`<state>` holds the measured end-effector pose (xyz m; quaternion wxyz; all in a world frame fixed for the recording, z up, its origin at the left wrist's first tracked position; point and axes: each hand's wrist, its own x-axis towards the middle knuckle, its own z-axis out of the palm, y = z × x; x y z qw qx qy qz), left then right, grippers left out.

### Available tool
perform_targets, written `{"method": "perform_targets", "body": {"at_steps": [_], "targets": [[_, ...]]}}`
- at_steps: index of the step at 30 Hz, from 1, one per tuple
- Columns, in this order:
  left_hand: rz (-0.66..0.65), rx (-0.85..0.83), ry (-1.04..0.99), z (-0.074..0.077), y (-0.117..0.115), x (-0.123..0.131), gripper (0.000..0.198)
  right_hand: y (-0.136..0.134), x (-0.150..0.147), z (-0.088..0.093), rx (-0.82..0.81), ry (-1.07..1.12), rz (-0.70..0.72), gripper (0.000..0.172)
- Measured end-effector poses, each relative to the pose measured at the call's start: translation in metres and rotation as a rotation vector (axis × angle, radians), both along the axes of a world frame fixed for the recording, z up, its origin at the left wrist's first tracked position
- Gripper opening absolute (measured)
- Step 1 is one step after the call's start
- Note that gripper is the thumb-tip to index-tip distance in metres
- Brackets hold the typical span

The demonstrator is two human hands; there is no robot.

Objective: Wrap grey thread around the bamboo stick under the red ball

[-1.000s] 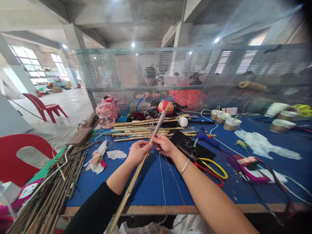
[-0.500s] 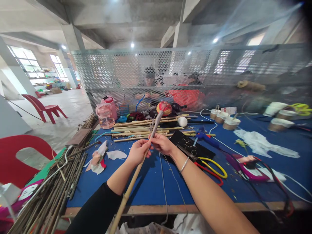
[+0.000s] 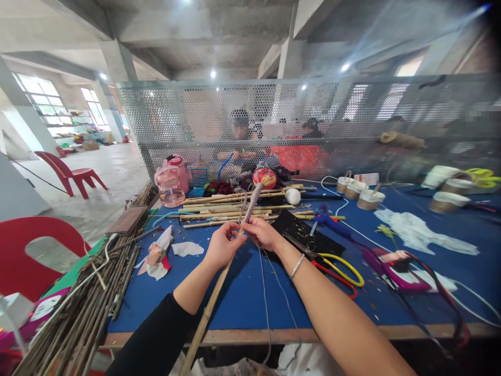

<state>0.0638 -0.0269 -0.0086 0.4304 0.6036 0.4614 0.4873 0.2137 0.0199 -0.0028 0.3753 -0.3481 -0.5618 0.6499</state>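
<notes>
My left hand (image 3: pixel 222 244) is closed around a thin bamboo stick (image 3: pixel 209 308) just below its wrapped end. With fingers pressed together, my right hand (image 3: pixel 263 233) grips the same stick at the lower edge of its grey wrapping (image 3: pixel 253 202). The stick slants from the table's front edge up and away from me. Thin grey cord (image 3: pixel 264 292) hangs from beneath my hands over the front edge. My fingers hide the exact spot where cord and stick meet. Scissors with red and yellow handles (image 3: pixel 342 269) lie right of my right wrist, partly on a black sheet (image 3: pixel 291 224).
Bamboo sticks (image 3: pixel 211 211), a white ball (image 3: pixel 293 196) and a red-yellow ball (image 3: pixel 265 177) lie behind my hands. A blue glue gun (image 3: pixel 324 216) is on the right. Brown twigs (image 3: pixel 78 313) line the left edge. Perforated metal panel (image 3: pixel 164 115) rises behind; people sit beyond it.
The stick's wrapped tip has dipped slightly, and its lower end has shifted a little right. My left fingers have changed position on the stick; the hanging cord has swung slightly right.
</notes>
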Motion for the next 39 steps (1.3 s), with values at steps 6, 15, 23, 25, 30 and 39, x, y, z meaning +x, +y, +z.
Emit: {"method": "perform_targets", "body": {"at_steps": [6, 15, 23, 25, 30, 39], "targets": [[-0.025, -0.065, -0.049, 0.006, -0.003, 0.004, 0.038, 0.0, 0.003, 0.001, -0.119, 0.097, 0.087, 0.024], [0.093, -0.097, -0.127, 0.005, -0.005, 0.008, 0.033, -0.002, -0.007, 0.002, -0.021, 0.078, 0.067, 0.031], [0.074, -0.216, -0.204, 0.005, -0.001, 0.008, 0.03, -0.001, -0.009, -0.003, 0.058, 0.066, -0.106, 0.029], [0.061, -0.266, -0.189, 0.005, -0.001, 0.008, 0.031, -0.001, -0.009, -0.003, 0.083, 0.035, -0.134, 0.03], [-0.103, -0.342, -0.342, 0.013, -0.003, 0.007, 0.033, -0.002, -0.007, 0.001, 0.041, 0.103, -0.109, 0.034], [-0.136, -0.212, -0.035, -0.004, 0.007, -0.006, 0.04, -0.004, -0.008, -0.001, -0.013, 0.011, -0.125, 0.036]]}}
